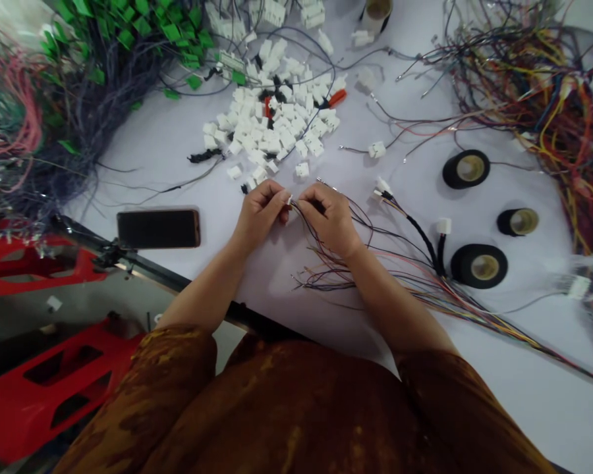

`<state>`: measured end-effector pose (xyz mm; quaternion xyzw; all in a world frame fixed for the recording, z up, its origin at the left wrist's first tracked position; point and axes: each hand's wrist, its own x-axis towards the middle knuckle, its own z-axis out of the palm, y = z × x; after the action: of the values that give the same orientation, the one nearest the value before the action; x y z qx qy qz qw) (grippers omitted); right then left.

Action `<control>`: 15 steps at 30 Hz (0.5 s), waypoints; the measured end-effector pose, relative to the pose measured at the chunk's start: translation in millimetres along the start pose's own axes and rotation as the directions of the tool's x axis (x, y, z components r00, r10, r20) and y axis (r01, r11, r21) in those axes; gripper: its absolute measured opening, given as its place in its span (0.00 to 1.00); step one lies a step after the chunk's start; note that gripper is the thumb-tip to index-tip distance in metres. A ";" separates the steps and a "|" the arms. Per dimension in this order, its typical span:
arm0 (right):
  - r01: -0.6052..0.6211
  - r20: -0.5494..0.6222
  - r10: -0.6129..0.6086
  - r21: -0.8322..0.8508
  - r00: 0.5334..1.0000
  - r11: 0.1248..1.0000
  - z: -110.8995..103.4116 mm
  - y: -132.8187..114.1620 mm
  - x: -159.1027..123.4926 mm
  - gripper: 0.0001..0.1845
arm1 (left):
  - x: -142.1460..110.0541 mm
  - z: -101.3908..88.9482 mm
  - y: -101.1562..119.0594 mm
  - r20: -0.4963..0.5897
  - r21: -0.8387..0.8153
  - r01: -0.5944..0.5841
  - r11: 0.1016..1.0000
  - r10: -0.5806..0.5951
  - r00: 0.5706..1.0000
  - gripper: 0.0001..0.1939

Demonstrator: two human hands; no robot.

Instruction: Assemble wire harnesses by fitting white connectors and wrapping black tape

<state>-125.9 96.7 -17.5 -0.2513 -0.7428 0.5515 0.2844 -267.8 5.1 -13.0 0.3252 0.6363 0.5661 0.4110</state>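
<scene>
Looked smooth and matt across the pale counter. Showed dark glossy glass on the smartphone, hard dull plastic in the white connector housings, and plastic insulation on the wires. Gleamed metallic at the crimp terminal. Appeared matt on the black tape roll, papery at its cardboard core, smoothly plastic on the red chair, and clothlike in the patterned sleeve.

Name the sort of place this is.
Probably a wire-harness assembly workshop: a pale table bears a heap of small white plastic connectors, a tangled pile of thin multicoloured wires, and round black rolls of what looks like tape.
</scene>
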 end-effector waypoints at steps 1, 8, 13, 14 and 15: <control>0.015 -0.006 -0.015 -0.003 1.000 1.000 0.5 0.4 -0.3 0.10 | 0.0 0.2 0.2 -0.002 -0.002 -0.002 1.000 0.002 1.000 0.13; 0.010 -0.035 -0.011 -0.011 0.999 1.000 2.3 0.2 -2.1 0.10 | 1.0 1.7 -1.3 0.027 -0.080 0.025 0.997 -0.023 0.999 0.14; 0.045 -0.039 -0.044 0.037 0.998 0.998 0.3 0.9 -2.8 0.08 | -6.1 5.0 4.8 0.010 -0.072 0.024 0.997 -0.023 1.000 0.16; 0.053 -0.026 -0.052 0.041 0.998 0.998 0.1 1.4 -2.8 0.08 | -9.0 6.4 7.3 -0.049 0.016 -0.060 0.998 0.060 0.997 0.15; 0.056 -0.014 -0.056 0.043 0.998 0.997 0.1 2.0 -2.7 0.07 | -12.0 7.8 9.9 -0.095 0.118 -0.149 0.982 0.161 0.982 0.13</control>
<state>-123.9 95.4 -19.9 -0.2278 -0.7356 0.5575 0.3100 -256.0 -0.5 -1.6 0.3659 0.6601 0.5764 0.3131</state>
